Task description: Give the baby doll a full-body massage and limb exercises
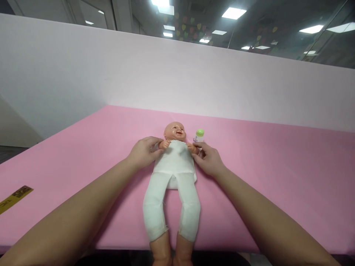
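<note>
Apparently for steadiness, the left hand (145, 152) and right hand (210, 159) are narrowed around the arms of the doll (174, 159), which lies face-up on the pink table (266, 177); a green-capped bottle (199, 136) stands just beyond the right hand, presumably within reach.

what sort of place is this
Probably an infant-care training room: a baby doll lies on a pink surface, a green-capped bottle is beside it, and bright light panels show above a white wall.
</note>
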### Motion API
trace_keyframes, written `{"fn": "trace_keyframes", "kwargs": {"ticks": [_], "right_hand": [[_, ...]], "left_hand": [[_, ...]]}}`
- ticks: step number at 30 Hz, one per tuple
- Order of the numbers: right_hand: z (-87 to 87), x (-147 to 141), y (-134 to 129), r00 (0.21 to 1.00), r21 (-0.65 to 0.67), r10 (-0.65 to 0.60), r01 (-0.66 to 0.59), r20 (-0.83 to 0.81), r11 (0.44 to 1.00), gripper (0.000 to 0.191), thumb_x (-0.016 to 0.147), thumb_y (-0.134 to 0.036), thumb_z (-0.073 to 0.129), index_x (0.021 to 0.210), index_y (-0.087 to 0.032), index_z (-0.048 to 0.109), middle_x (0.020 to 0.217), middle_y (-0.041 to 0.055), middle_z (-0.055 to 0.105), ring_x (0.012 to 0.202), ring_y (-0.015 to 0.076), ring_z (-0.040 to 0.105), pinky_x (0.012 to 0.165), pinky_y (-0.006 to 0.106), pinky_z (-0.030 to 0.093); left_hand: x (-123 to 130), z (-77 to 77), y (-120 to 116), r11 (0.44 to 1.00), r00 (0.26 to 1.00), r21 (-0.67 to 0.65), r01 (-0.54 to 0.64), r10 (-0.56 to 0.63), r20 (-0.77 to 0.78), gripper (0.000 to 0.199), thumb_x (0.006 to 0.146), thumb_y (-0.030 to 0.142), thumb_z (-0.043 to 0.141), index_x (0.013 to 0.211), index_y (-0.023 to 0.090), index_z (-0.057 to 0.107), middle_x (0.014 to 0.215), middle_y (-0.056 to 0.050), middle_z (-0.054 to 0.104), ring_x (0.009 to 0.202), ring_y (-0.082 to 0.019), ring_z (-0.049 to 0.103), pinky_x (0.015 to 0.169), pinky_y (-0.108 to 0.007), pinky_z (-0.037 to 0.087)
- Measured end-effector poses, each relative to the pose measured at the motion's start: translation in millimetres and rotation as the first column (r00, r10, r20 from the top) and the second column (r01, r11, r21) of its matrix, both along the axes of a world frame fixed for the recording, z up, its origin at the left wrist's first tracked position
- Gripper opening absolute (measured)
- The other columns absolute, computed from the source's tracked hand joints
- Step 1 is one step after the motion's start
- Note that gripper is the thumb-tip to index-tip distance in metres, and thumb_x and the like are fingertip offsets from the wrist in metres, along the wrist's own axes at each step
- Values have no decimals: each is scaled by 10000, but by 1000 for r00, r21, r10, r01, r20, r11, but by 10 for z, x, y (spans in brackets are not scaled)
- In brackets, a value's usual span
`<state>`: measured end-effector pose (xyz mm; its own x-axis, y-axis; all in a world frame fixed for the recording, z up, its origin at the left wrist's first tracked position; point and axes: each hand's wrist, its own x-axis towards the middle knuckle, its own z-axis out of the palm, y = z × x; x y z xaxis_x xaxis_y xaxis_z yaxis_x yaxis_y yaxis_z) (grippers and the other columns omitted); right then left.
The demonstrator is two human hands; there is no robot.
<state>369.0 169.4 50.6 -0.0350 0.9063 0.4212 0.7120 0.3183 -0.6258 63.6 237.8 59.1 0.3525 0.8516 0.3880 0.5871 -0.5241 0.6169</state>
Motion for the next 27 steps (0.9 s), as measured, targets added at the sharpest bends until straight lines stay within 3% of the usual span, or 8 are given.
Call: {"fn": "trace_keyframes", "kwargs": {"ticks": [3, 7, 11, 13, 16, 20, 23, 27], "right_hand": [[-83, 205, 141, 961, 1, -137, 142, -240, 990, 450, 929, -405, 734, 1361, -321, 640, 1036, 15, 760, 596, 134, 567, 631, 294, 516], [-218, 549, 375, 858, -81, -248, 237, -449, 968, 579, 887, -416, 769, 1418, -323, 558, 1294, 61, 719, 784, 155, 671, 674, 270, 560], [-339, 826, 534, 753, -360, -444, 291, -485, 886, 756, 818, -351, 811, 1491, -267, 477, 1075, 85, 763, 706, 186, 684, 559, 264, 545], [-372, 906, 573, 724, -457, -507, 292, -468, 840, 870, 789, -326, 824, 1550, -232, 412, 923, 77, 759, 636, 206, 671, 487, 270, 514], [-387, 959, 598, 720, -485, -522, 290, -458, 825, 939, 771, -309, 826, 1584, -196, 371, 817, 69, 740, 602, 225, 667, 441, 272, 484], [-392, 961, 609, 719, -473, -508, 279, -474, 836, 910, 779, -320, 821, 1570, -197, 389, 821, 71, 741, 603, 216, 665, 426, 253, 457], [-404, 954, 619, 713, -455, -494, 270, -498, 848, 871, 788, -338, 816, 1547, -207, 409, 887, 76, 752, 588, 189, 649, 416, 237, 436], [-419, 934, 634, 710, -433, -473, 257, -522, 864, 783, 789, -332, 818, 1484, -228, 472, 970, 72, 753, 573, 159, 629, 422, 227, 440]], "left_hand": [[-80, -51, 94, 985, 952, -130, -114, 146, 270, 347, 906, 515, 714, 1134, 261, 772, 1092, -63, 785, 1004, -284, 709, 901, -382, 560], [-273, -212, 387, 953, 805, -257, -158, 275, 526, 304, 860, 413, 764, 1080, 210, 715, 1091, -84, 752, 992, -253, 718, 868, -373, 587], [-449, -395, 707, 850, 601, -485, -207, 502, 622, 388, 793, 260, 757, 1155, 211, 626, 1087, -85, 707, 928, -216, 730, 810, -369, 633], [-520, -466, 819, 804, 543, -555, -215, 571, 616, 429, 755, 193, 742, 1161, 214, 604, 1063, -78, 696, 895, -202, 731, 792, -358, 641], [-623, -543, 920, 769, 546, -563, -304, 625, 558, 475, 723, 187, 740, 1178, 212, 605, 1086, -91, 687, 888, -213, 725, 781, -361, 634], [-723, -590, 946, 752, 637, -475, -456, 649, 416, 638, 668, 217, 764, 1289, 220, 619, 1189, -129, 691, 937, -264, 714, 801, -390, 598], [-742, -585, 909, 769, 719, -398, -500, 625, 305, 537, 671, 257, 763, 1204, 234, 700, 1256, -144, 700, 967, -308, 695, 827, -422, 565], [-750, -538, 840, 761, 759, -346, -548, 627, 177, 404, 721, 308, 757, 1120, 249, 750, 1043, -123, 745, 874, -337, 681, 857, -478, 534]]}}
